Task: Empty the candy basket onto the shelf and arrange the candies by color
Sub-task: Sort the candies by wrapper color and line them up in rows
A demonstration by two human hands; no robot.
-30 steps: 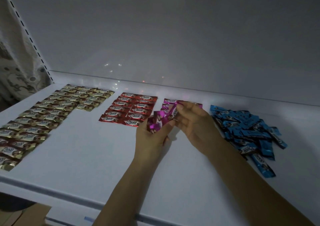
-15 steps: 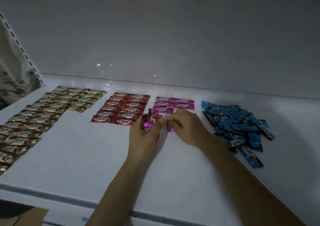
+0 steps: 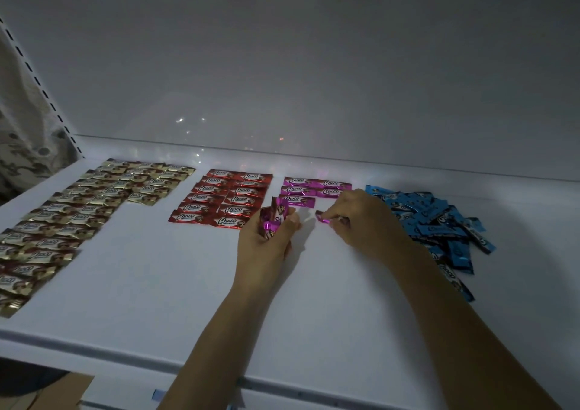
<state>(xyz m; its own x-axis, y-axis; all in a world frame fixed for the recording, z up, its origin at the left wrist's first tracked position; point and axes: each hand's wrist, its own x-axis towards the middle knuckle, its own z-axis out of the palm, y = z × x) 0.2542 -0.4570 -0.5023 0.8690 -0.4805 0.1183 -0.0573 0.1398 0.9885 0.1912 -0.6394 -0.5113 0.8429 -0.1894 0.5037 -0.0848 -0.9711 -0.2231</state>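
Observation:
On the white shelf (image 3: 188, 284) lie candies sorted by colour: gold candies (image 3: 78, 215) in rows at the left, red candies (image 3: 222, 199) in two columns, pink candies (image 3: 314, 188) in short rows, and a loose heap of blue candies (image 3: 436, 221) at the right. My left hand (image 3: 266, 246) grips a bunch of pink candies (image 3: 274, 219), held upright just in front of the red rows. My right hand (image 3: 364, 224) pinches one pink candy (image 3: 323, 216) low against the shelf, below the pink rows and right of the third row's single candy. The basket is out of view.
A white back wall (image 3: 314, 80) rises behind the rows. A perforated upright (image 3: 40, 86) and patterned fabric (image 3: 22, 149) stand at the far left. The shelf's front edge (image 3: 157, 362) runs across the bottom, with a brown cardboard piece (image 3: 59, 394) below it.
My right hand has drawn one pink candy away from the bunch in my left hand and moved it right and down to the shelf surface. The left hand stayed roughly in place.

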